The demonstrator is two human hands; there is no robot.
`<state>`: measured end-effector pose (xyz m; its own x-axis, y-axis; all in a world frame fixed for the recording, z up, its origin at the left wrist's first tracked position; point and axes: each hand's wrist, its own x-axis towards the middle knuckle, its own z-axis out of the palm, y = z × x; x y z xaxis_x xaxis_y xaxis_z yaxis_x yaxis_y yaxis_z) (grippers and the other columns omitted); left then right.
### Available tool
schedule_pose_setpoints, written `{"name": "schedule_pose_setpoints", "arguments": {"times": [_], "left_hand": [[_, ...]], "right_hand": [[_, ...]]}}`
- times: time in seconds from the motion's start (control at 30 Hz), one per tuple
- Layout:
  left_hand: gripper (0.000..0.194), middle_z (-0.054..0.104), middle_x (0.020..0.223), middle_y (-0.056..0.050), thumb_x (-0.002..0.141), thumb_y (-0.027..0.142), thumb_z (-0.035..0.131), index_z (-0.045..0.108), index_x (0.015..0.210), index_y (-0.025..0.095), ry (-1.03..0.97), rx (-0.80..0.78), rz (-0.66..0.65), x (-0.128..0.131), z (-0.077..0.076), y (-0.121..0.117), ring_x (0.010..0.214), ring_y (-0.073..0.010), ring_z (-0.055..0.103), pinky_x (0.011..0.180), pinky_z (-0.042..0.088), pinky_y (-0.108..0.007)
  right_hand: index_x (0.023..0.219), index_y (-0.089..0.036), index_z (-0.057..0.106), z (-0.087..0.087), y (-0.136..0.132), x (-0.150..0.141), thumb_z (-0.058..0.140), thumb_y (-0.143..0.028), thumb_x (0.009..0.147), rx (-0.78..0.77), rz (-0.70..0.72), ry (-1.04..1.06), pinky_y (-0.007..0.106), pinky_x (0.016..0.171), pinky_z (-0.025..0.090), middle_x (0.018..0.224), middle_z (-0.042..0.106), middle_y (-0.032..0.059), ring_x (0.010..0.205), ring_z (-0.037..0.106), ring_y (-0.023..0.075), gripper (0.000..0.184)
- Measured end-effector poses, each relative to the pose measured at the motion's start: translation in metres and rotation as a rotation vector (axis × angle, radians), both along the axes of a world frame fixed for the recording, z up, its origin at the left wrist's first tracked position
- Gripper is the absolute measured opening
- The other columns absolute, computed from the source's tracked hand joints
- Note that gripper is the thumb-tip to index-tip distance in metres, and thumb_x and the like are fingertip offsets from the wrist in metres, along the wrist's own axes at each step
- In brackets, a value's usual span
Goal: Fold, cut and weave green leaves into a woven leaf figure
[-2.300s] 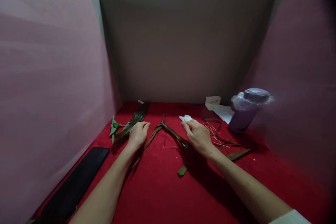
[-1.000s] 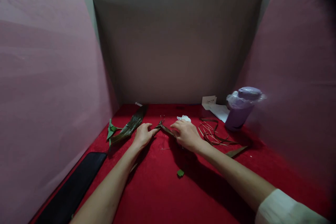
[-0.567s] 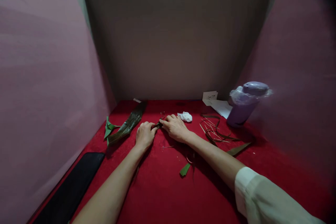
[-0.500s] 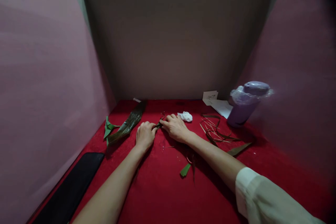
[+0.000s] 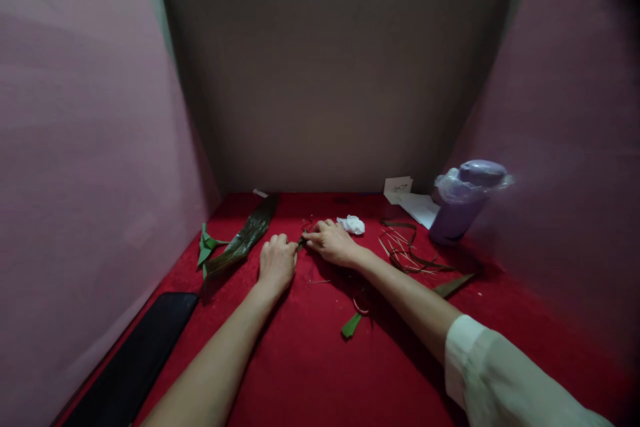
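Observation:
At the middle of the red cloth, my left hand [image 5: 278,261] and my right hand [image 5: 332,243] meet, fingertips pinched on a small dark green piece of leaf [image 5: 301,241]. Most of that piece is covered by my fingers. Just beyond it a thin dark loop [image 5: 307,225] curls up. Left of my left hand lies a long, glossy dark leaf [image 5: 245,240], and beside it a folded green leaf shape [image 5: 207,244]. A crumpled white tissue [image 5: 353,224] rests just past my right hand.
Thin sticks [image 5: 400,248] and brown leaf strips [image 5: 425,260] lie right of my right forearm. A purple bin with a plastic liner [image 5: 457,217] stands behind them near white papers [image 5: 419,208]. Nearer are a green leaf scrap [image 5: 351,325] and, at left, a black flat case [image 5: 135,353].
My fingers have shifted slightly on the leaf piece, and a bit more of it shows between them. The whole view has moved a little; the other things lie as before.

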<state>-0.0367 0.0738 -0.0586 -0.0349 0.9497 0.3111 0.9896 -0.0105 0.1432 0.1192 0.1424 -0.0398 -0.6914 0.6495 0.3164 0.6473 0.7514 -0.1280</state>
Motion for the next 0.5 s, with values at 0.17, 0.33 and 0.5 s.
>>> {"name": "schedule_pose_setpoints", "arguments": {"times": [0.17, 0.33, 0.5], "left_hand": [[0.026, 0.063, 0.092, -0.006, 0.088, 0.036, 0.048, 0.065, 0.096, 0.018, -0.137, -0.008, 0.018, -0.01, 0.007, -0.001, 0.088, -0.0192, 0.058, 0.081, 0.043, -0.036], [0.025, 0.065, 0.097, -0.006, 0.089, 0.035, 0.048, 0.061, 0.095, 0.014, -0.268, 0.007, 0.046, -0.029, 0.019, -0.007, 0.087, -0.0174, 0.061, 0.08, 0.047, -0.038], [0.028, 0.067, 0.074, -0.003, 0.088, 0.036, 0.044, 0.063, 0.08, 0.016, -0.288, -0.043, -0.004, -0.007, 0.027, -0.029, 0.069, -0.0152, 0.061, 0.064, 0.044, -0.027]], "right_hand": [[0.125, -0.023, 0.053, 0.035, 0.008, 0.025, 0.033, -0.032, 0.097, -0.029, -0.066, 0.212, 0.028, 0.083, 0.038, 0.105, 0.059, 0.0065, 0.096, 0.051, 0.0157, 0.036], [0.104, -0.016, 0.066, 0.035, -0.035, 0.05, 0.046, -0.028, 0.092, -0.082, -0.16, 0.327, 0.03, 0.083, 0.041, 0.099, 0.063, 0.0093, 0.094, 0.056, 0.018, 0.027], [0.1, -0.021, 0.066, 0.064, -0.134, 0.066, 0.05, -0.026, 0.089, -0.396, 0.067, 0.44, 0.025, 0.074, 0.047, 0.091, 0.066, 0.0032, 0.082, 0.061, 0.0136, 0.02]]}}
